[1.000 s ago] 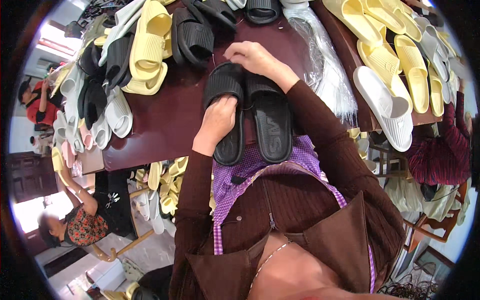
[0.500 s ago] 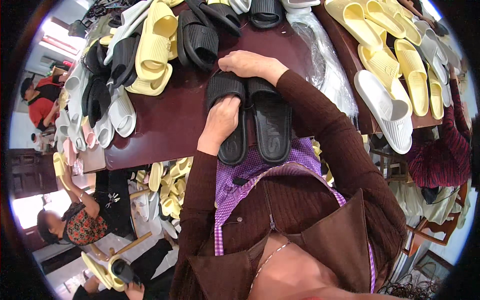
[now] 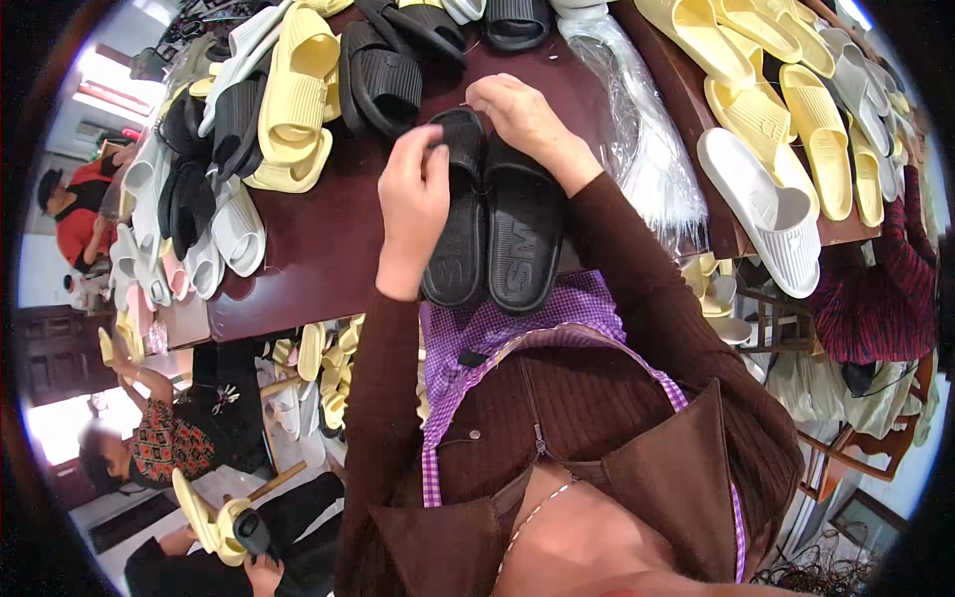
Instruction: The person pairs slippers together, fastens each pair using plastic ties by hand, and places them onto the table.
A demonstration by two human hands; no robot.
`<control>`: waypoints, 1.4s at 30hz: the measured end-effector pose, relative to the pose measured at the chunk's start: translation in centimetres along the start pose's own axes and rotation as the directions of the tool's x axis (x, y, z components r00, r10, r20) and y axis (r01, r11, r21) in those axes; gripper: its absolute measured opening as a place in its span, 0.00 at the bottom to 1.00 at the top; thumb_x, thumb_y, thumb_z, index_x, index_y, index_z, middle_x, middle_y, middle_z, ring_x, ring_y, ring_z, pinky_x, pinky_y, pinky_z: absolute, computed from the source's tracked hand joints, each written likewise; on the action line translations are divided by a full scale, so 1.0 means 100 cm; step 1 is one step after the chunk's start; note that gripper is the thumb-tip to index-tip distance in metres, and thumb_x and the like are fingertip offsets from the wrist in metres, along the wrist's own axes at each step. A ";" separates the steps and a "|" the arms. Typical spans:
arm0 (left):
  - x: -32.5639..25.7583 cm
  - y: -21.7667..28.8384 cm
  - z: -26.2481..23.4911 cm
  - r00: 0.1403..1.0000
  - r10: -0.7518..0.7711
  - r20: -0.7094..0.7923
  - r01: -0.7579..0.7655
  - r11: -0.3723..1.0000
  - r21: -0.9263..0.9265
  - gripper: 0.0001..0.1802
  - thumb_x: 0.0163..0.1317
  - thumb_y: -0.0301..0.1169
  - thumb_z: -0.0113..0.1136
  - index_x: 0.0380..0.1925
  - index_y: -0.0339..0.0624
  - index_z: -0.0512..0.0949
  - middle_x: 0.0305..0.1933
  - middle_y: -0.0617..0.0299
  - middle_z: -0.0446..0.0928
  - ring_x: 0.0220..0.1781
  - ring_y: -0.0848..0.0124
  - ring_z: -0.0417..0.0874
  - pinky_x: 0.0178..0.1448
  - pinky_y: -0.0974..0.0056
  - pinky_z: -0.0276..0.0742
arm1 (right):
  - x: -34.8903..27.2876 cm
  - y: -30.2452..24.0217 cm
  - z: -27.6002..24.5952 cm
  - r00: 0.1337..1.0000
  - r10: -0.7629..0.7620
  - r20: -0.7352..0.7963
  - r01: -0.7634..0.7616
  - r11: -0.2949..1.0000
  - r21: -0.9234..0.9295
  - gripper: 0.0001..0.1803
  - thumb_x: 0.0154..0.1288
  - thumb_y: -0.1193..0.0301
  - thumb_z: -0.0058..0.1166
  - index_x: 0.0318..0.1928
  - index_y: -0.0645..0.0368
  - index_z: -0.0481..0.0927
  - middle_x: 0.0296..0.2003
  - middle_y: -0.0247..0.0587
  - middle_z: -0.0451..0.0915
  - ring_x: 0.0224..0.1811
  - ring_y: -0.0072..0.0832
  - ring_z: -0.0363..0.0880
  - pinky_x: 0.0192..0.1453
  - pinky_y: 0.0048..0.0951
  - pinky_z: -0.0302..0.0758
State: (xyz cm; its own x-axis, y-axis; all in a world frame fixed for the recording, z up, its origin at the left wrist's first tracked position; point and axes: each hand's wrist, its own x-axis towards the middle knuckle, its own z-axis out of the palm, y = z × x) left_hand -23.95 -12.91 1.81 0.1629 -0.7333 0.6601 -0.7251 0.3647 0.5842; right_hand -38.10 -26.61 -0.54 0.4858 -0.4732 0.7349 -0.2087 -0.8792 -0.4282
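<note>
A pair of black slippers (image 3: 519, 231) is seen over the near edge of the dark red table (image 3: 298, 274). The left hand (image 3: 414, 194) is half-curled beside the left slipper's strap, the right hand (image 3: 522, 117) bent at the far end, fingertips bunched; whether anything is grasped by either cannot be told. Clear plastic (image 3: 647, 164) is heaped far right.
</note>
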 end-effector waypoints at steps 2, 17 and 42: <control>0.026 -0.010 0.007 0.982 -0.116 0.150 0.126 0.990 -0.063 0.11 0.60 0.23 0.53 0.43 0.32 0.76 0.41 0.52 0.80 0.36 0.61 0.82 0.42 0.62 0.77 | 0.001 -0.006 0.001 0.997 0.007 -0.073 -0.001 0.997 0.079 0.05 0.57 0.78 0.53 0.36 0.60 0.77 0.32 0.43 0.80 0.39 0.41 0.79 0.41 0.35 0.77; 0.051 -0.045 0.054 0.748 -0.464 0.475 0.663 0.558 -0.499 0.07 0.61 0.27 0.59 0.36 0.36 0.79 0.25 0.69 0.75 0.21 0.84 0.69 0.24 0.78 0.63 | -0.016 0.010 0.004 0.839 0.524 -0.150 -0.363 0.743 0.562 0.05 0.62 0.78 0.54 0.39 0.63 0.80 0.32 0.34 0.81 0.35 0.19 0.78 0.40 0.22 0.75; 0.045 -0.053 0.047 0.767 -0.383 0.515 0.641 0.420 -0.642 0.05 0.66 0.28 0.52 0.35 0.39 0.76 0.24 0.69 0.73 0.21 0.83 0.66 0.24 0.77 0.61 | -0.014 0.000 0.004 0.920 0.385 -0.077 -0.332 0.867 0.370 0.05 0.57 0.78 0.57 0.35 0.63 0.82 0.28 0.37 0.80 0.26 0.22 0.79 0.32 0.24 0.75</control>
State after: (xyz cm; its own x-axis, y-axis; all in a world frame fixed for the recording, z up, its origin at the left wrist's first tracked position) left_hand -22.52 -20.90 -0.53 0.0579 -0.9975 0.0396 0.2296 0.0519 0.9719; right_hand -38.42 -25.89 -1.83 0.3010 -0.7780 0.5515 -0.0281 -0.5853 -0.8103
